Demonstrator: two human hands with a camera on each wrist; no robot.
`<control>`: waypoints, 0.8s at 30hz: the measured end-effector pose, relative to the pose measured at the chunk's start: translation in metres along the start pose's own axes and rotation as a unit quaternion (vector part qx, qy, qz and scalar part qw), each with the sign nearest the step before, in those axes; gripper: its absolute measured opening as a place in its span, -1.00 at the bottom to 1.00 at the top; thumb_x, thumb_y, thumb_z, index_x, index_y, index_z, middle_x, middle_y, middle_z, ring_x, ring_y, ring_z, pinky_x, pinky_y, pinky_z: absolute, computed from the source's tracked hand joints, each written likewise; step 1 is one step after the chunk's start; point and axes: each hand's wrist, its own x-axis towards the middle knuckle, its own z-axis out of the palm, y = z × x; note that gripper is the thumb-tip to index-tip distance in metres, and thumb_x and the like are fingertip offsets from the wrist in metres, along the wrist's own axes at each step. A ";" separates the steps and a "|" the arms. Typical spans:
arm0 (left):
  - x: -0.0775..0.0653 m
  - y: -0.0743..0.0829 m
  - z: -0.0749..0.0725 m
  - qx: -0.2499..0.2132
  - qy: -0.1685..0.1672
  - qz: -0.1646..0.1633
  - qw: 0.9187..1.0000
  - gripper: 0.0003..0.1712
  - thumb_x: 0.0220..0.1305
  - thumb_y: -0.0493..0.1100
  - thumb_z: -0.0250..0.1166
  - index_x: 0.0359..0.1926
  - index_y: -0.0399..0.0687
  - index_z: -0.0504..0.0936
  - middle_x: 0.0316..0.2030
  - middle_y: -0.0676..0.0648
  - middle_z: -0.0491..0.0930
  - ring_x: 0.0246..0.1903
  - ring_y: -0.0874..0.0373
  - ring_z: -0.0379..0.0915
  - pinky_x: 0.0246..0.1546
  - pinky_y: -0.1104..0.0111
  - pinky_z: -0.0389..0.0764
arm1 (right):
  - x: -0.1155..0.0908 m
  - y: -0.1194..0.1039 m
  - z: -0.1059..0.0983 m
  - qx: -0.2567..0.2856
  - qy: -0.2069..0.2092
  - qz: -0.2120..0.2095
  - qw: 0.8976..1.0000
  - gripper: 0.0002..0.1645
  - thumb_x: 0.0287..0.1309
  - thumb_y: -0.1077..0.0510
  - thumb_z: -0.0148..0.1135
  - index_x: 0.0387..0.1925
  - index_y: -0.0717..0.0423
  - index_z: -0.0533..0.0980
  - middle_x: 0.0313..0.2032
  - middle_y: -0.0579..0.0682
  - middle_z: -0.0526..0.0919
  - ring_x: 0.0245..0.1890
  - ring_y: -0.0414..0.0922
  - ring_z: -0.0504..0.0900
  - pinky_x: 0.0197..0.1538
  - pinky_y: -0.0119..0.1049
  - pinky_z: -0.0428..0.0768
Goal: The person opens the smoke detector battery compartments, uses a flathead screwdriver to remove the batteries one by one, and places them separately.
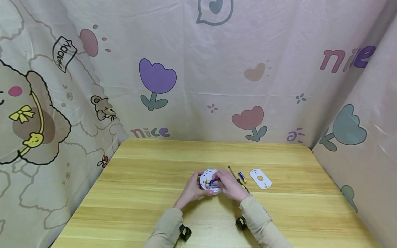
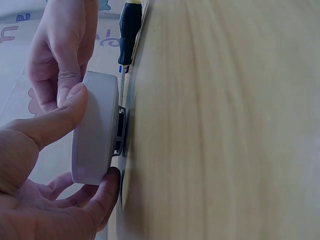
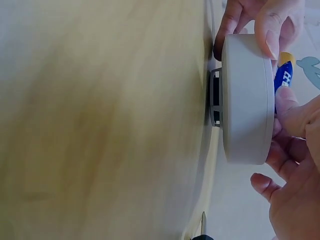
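My left hand [image 1: 193,190] grips a round white smoke detector [image 2: 97,130] by its rim, thumb on the near side and fingers around the far side. The detector's flat back faces up, showing a battery slot, and its vented side sits close over the table. My right hand [image 1: 230,186] pinches a blue battery with a yellow end [image 3: 284,75] at the slot in the detector's back. Part of that battery is hidden behind the right fingers.
To the right of my right hand lie a screwdriver [image 1: 245,187] with a black and yellow handle, a second blue and yellow battery [image 1: 242,177] and a white mounting plate [image 1: 257,174] with a round hole. Patterned curtains [image 1: 198,75] enclose the wooden table [image 1: 149,172] at back and sides.
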 end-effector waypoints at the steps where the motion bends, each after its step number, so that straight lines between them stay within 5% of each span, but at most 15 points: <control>1: 0.000 0.000 0.000 0.002 0.000 0.002 1.000 -0.01 -0.09 -0.23 0.64 0.31 -0.40 0.30 0.21 -0.41 0.46 0.18 -0.28 0.46 0.29 -0.15 0.50 | 0.000 0.001 0.000 0.004 0.006 -0.005 1.000 -0.89 0.25 0.27 0.26 -0.20 0.08 0.53 -0.23 -0.09 0.64 -0.12 -0.11 0.58 0.04 -0.14 0.60; 12: -0.002 0.001 0.000 -0.013 -0.009 0.001 1.000 -0.01 -0.09 -0.26 0.63 0.32 -0.40 0.28 0.23 -0.42 0.43 0.18 -0.30 0.46 0.28 -0.13 0.53 | -0.001 0.004 0.002 0.079 0.028 0.036 0.996 -0.93 0.29 0.26 0.23 -0.20 0.09 0.53 -0.25 -0.04 0.66 -0.17 -0.10 0.61 0.05 -0.14 0.59; 17: -0.002 0.001 0.000 -0.011 -0.005 0.001 1.000 -0.01 -0.10 -0.25 0.63 0.32 -0.40 0.29 0.23 -0.42 0.44 0.20 -0.31 0.45 0.31 -0.14 0.50 | -0.003 0.004 0.001 0.139 0.027 0.083 0.986 -0.91 0.32 0.29 0.19 -0.16 0.11 0.54 -0.19 0.00 0.66 -0.16 -0.13 0.59 -0.02 -0.32 0.64; 24: -0.002 0.001 0.000 0.001 -0.001 -0.003 1.000 0.01 -0.11 -0.24 0.64 0.32 -0.39 0.29 0.24 -0.42 0.44 0.21 -0.31 0.44 0.32 -0.17 0.46 | -0.006 0.000 0.001 0.195 0.058 0.118 0.972 -0.85 0.33 0.30 0.19 -0.09 0.14 0.56 -0.08 0.08 0.69 -0.02 -0.02 0.64 0.08 -0.24 0.66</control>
